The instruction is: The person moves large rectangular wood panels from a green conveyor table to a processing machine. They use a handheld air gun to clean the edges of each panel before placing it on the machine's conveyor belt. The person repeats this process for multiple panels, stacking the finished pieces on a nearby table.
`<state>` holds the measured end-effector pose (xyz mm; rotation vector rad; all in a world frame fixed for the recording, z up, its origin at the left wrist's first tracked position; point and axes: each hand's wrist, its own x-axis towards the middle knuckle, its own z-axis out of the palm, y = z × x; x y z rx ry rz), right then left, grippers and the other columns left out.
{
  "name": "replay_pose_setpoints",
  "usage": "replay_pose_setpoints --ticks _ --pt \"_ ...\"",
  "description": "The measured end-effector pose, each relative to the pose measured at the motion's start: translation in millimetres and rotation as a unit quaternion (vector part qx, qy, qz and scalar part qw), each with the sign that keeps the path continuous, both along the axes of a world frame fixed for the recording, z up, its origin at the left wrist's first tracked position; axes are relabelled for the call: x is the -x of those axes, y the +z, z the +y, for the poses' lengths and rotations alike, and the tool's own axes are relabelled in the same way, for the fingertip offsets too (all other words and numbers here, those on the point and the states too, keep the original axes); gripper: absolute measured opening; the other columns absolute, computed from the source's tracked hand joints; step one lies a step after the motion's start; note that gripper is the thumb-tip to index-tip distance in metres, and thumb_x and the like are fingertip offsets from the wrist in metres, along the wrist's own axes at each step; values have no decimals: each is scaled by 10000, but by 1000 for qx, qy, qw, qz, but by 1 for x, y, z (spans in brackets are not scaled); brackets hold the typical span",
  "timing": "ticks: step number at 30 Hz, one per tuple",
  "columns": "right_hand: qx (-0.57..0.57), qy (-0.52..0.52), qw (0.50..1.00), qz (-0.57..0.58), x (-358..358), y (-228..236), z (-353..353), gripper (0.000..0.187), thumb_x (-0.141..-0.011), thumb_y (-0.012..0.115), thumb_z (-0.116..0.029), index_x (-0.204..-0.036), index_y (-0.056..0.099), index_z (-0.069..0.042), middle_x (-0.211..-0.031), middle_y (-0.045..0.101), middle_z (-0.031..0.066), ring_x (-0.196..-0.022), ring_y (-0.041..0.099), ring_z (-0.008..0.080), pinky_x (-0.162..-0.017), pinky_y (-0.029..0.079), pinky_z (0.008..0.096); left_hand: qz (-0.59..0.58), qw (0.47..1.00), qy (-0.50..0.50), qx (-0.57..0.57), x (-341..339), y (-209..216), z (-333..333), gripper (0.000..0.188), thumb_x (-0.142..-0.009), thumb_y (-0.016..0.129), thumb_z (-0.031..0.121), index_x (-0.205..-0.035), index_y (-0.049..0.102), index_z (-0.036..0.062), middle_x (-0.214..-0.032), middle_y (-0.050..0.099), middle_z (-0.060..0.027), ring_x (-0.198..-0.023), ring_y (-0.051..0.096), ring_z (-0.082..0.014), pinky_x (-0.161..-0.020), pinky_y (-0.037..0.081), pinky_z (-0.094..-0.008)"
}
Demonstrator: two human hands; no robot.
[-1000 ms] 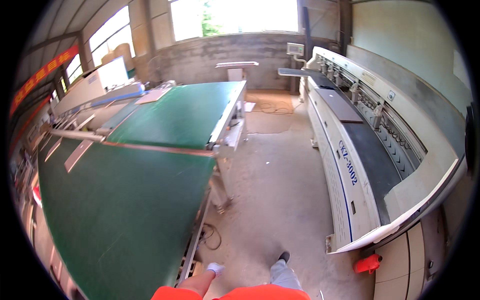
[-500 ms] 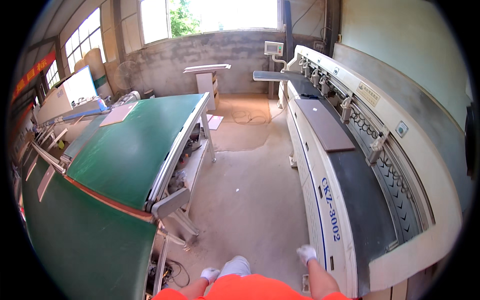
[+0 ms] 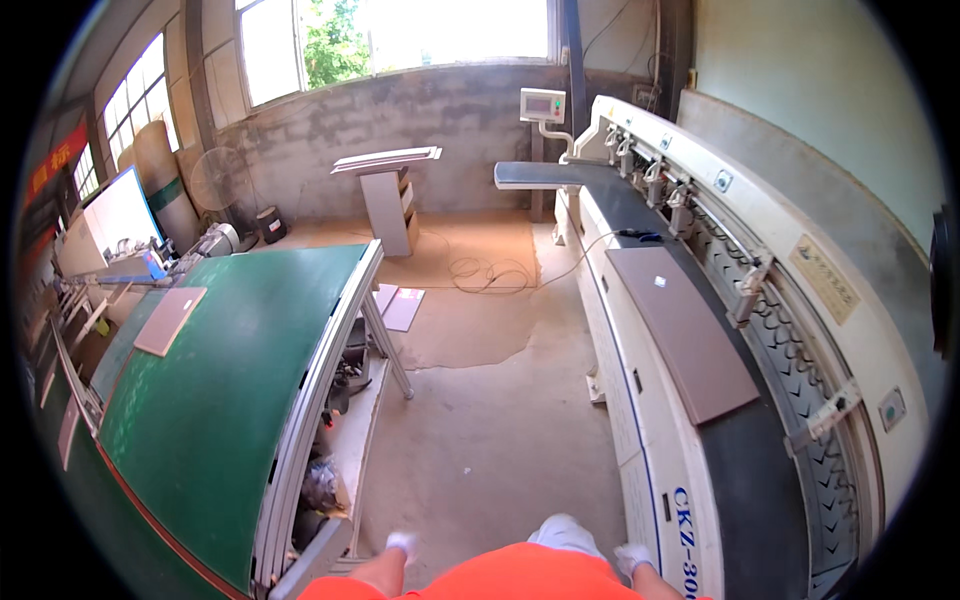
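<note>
My left hand, in a white glove, hangs low beside the green conveyor table. Motion smears its fingers. My right hand, gloved in white too, is close to the front side of the long white machine. Its fingers are small and blurred; I make out nothing held in either hand. On the machine's dark bed lies a flat brown-grey panel with a small white label. Beyond the panel's far end is a dark object with a cable.
A smaller panel lies on the conveyor table. A control screen stands at the machine's far end. Ahead, a narrow cabinet carries long strips. A cable loops across the floor, with flat sheets beside the table.
I have moved forward between the conveyor table and the machine; the panel on its bed is nearer. My left hand has swung outward, and my right hand sits lower in the picture.
</note>
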<state>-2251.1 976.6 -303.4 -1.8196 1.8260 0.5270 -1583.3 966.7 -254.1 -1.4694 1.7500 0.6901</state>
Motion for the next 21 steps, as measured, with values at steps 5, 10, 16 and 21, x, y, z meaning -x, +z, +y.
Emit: replay_pose_setpoints --ticks 5,10,16,21 --pt "-247 -253 935 -29 -1 -8 -68 461 -970 506 -455 -1238 723 -150 -1281 697 154 -1166 673 337 -981 534 440 403 713 517 249 -13 56 -328 200 -906 634 184 -1011 728 42 -857 722 -63 -751 668 -192 -697 556 -344" --pt "-227 -211 950 -45 -58 16 -347 448 -964 533 -453 -1189 735 -123 -1241 711 155 -1106 691 330 -941 549 449 473 654 543 232 -10 75 -522 245 -910 709 211 -1055 716 14 -895 726 -44 -757 655 -140 -696 549 -314" --pt "-46 184 975 117 -93 6 -744 439 -957 565 -451 -1130 750 -92 -1194 727 158 -1033 713 322 -892 568 459 424 546 711 127 -12 15 -566 262 -938 692 246 -1076 739 29 -905 725 -66 -780 665 -177 -708 545 -346" --pt "161 -182 900 -362 -275 120 -1056 328 -886 725 -248 -1134 732 -33 -993 752 127 -883 709 229 -762 571 373 134 626 768 -30 -102 -54 -550 391 -1005 486 308 -1228 702 71 -1187 732 -109 -1053 703 -297 -856 551 -456"
